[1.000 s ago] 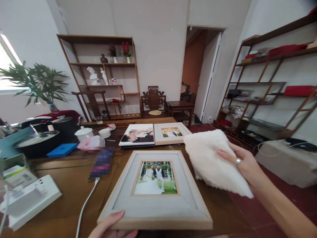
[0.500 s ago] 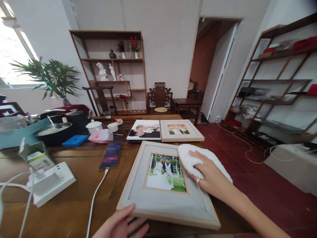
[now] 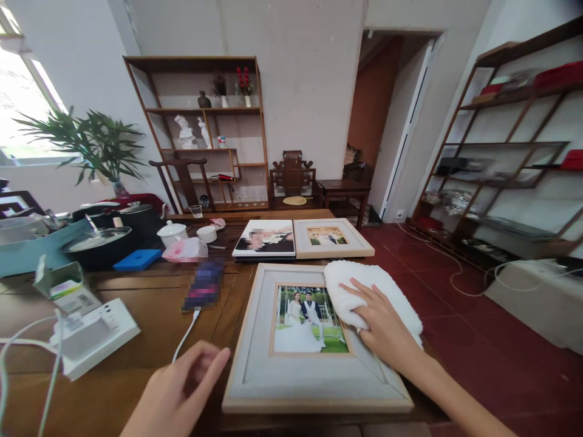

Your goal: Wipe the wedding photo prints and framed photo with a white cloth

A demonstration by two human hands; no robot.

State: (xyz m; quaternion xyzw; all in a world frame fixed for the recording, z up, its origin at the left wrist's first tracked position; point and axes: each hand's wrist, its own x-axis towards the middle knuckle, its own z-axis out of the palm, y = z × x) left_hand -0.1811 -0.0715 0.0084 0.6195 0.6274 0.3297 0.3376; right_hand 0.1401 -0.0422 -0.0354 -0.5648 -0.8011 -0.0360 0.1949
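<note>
A picture frame (image 3: 255, 376) with a pale wooden border and a wide light mat lies on the near table edge. Inside it is a photo (image 3: 296, 331) of a couple in wedding clothes on grass. My right hand (image 3: 378, 321) holds a fluffy white cloth (image 3: 396, 291) against the frame's upper right side, the cloth spilling past the edge. Left of the frame, my left hand (image 3: 186, 382) hovers with fingers loosely bent and thumb apart, holding nothing.
Behind lie a second framed photo (image 3: 359, 243) and a black-and-white picture panel (image 3: 282, 243). To the left are a phone (image 3: 203, 285) on a white cable, a power strip (image 3: 102, 337), a blue box (image 3: 137, 260), a lidded pan (image 3: 98, 249) and a white lidded pot (image 3: 173, 233).
My left hand has let go of the frame's lower left corner and moved left. The frame now sits squarer and flat on the table. My right hand stays on the cloth.
</note>
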